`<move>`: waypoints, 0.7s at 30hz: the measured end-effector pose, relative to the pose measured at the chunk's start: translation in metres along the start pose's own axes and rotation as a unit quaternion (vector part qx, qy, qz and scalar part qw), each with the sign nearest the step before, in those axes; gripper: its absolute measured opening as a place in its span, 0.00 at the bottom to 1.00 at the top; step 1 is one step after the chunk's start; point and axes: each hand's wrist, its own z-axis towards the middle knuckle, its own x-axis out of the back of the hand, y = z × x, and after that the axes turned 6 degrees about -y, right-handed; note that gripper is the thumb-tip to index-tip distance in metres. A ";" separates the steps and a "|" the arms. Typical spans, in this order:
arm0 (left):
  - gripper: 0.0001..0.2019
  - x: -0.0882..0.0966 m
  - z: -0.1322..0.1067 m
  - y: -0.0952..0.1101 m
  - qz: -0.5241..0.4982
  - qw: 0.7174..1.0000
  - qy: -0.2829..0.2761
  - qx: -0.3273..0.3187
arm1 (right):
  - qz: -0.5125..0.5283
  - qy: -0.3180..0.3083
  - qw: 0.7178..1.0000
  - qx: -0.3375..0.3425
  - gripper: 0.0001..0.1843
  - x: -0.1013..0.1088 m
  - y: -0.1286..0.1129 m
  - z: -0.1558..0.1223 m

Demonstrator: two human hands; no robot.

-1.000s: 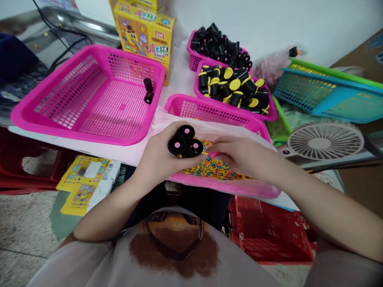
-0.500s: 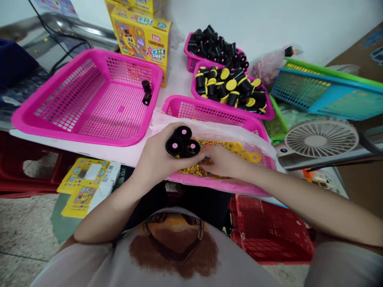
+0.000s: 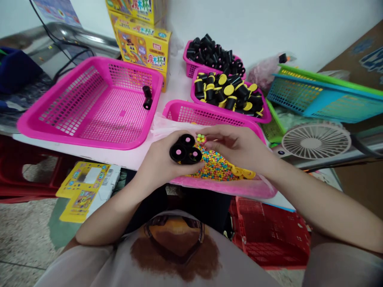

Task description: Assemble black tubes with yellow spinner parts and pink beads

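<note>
My left hand is closed round three black tubes with pink centres, held upright. My right hand pinches a small yellow ring holding coloured beads right beside the tubes. Both hands hover over a pink basket lined with plastic and filled with small coloured beads. Several yellow rings lie on the beads under my right wrist.
A big pink basket at the left holds two black tubes. Behind are baskets of black tubes and yellow-capped tubes, yellow boxes, blue and green baskets, a white fan, a red crate below.
My right hand has lifted out of the beads and now holds a small bead-filled ring up beside the tubes. The left hand has stayed in place with its tubes.
</note>
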 end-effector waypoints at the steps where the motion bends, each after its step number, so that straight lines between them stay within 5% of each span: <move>1: 0.28 0.000 0.000 0.000 0.002 1.000 -0.002 0.001 | -0.038 0.008 0.999 0.021 0.17 0.001 -0.003 0.002; 6: 0.30 -0.002 0.001 -0.001 0.002 1.000 -0.008 -0.003 | -0.216 0.009 0.971 0.101 0.23 0.003 -0.016 0.010; 13: 0.31 -0.002 0.001 -0.002 -0.002 1.000 -0.007 -0.003 | -0.290 0.000 0.947 0.140 0.26 0.005 -0.029 0.016; 16: 0.28 -0.002 0.001 -0.001 -0.010 1.000 -0.001 0.002 | -0.323 -0.017 0.940 0.109 0.24 0.010 -0.028 0.012; 21: 0.26 -0.001 0.001 0.001 -0.006 1.000 0.014 0.018 | -0.303 -0.159 0.940 -0.007 0.23 0.000 -0.001 -0.001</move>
